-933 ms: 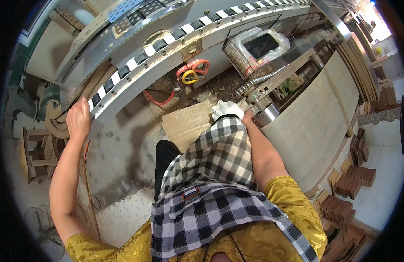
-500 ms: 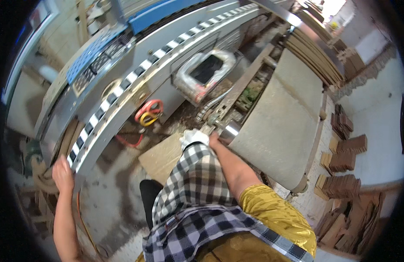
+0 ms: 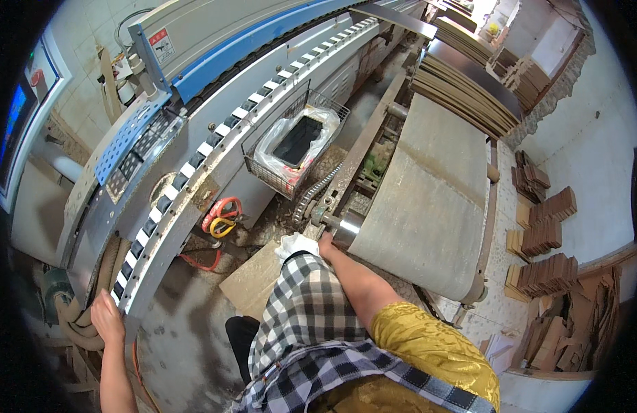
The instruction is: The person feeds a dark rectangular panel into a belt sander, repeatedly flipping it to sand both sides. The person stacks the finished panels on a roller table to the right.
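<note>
My left hand (image 3: 108, 319) is at the near end of a long white rail (image 3: 207, 163) set with black-and-white rollers. Its fingers are curled in; whatever they hold, if anything, is hidden. My right arm reaches forward to the near left end of a grey belt conveyor (image 3: 428, 199). There my right hand (image 3: 325, 245) is beside the shiny metal roller (image 3: 348, 226), its fingers mostly hidden. Left of that hand a crumpled white thing (image 3: 296, 245) shows at the end of my checked apron (image 3: 306, 286); I cannot tell whether it is a shoe or cloth.
A wire basket (image 3: 291, 180) lined with plastic holds a black bin. Red and yellow hoses (image 3: 222, 217) hang below the rail. A flat board (image 3: 253, 279) lies on the floor. Stacked panels (image 3: 463, 93) stand beyond the conveyor, with bundles of brown strips (image 3: 544, 274) along the right wall.
The view has shifted, so the rail, basket and conveyor sit differently in the picture. My left hand appears lower, still at the rail's end. My right hand stays by the roller.
</note>
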The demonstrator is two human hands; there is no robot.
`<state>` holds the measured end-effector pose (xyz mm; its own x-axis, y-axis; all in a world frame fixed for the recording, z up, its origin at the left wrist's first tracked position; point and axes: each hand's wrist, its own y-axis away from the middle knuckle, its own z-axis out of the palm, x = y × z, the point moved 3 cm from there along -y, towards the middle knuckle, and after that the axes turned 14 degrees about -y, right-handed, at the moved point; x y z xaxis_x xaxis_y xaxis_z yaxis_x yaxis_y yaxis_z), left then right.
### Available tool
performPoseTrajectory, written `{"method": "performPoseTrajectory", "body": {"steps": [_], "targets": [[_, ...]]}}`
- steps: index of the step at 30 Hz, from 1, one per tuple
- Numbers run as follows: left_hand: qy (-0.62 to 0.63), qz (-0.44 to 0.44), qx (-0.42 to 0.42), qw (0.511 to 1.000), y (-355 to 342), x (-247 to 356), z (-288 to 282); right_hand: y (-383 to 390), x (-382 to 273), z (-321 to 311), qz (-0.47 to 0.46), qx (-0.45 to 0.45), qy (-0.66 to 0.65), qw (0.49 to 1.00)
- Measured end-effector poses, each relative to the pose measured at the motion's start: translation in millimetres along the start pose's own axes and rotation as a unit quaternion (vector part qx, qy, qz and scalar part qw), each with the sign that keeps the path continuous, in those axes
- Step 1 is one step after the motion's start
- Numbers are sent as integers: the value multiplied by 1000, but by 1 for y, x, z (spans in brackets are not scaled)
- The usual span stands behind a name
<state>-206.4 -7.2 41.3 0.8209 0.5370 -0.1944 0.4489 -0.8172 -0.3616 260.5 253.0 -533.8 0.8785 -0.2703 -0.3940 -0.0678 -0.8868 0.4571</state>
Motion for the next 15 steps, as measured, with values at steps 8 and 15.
{"method": "performPoseTrajectory", "body": {"steps": [8, 15], "targets": [[-1, -8, -14, 1000, 5, -6, 8, 59, -42, -66, 62, -1, -241, 968], [7, -3, -10, 1000, 0, 0, 0, 29, -31, -34, 40, -1, -231, 972]]}}
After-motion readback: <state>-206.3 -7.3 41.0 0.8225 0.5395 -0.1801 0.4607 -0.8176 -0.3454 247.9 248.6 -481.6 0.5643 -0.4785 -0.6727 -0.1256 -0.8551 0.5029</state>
